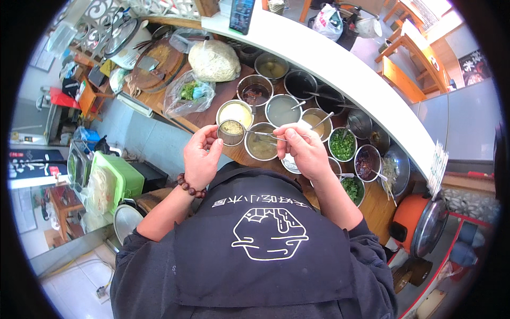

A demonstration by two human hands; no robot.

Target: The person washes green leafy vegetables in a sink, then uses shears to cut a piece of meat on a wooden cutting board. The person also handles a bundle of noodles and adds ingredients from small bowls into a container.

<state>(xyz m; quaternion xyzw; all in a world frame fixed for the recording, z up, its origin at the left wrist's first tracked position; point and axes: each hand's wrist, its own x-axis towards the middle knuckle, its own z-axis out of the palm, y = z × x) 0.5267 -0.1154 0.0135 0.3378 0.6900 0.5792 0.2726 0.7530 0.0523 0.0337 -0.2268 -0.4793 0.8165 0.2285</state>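
My right hand (pixel 305 151) is closed in a pinch on the thin metal handle of a small round mesh strainer (pixel 231 133). Yellowish bits show in the strainer, which is held over the pots. Beside its left rim is my left hand (pixel 202 155), fingers loosely bent and thumb apart; whether the fingertips touch the rim is not clear. A bead bracelet circles that wrist. Below and behind the strainer stands a pot of pale yellow contents (pixel 235 111). Between my hands sits a pot of cloudy liquid (pixel 261 142).
Several pots surround them, including dark red sauce (pixel 255 91), milky liquid (pixel 283 110), chopped greens (pixel 342 143) and chili sauce (pixel 366 162). Spoon handles stick out of some. Bagged noodles (pixel 215 61) and a round chopping board (pixel 158 65) lie farther left. A white ledge (pixel 340 64) curves behind; an orange cooker (pixel 419 223) stands right.
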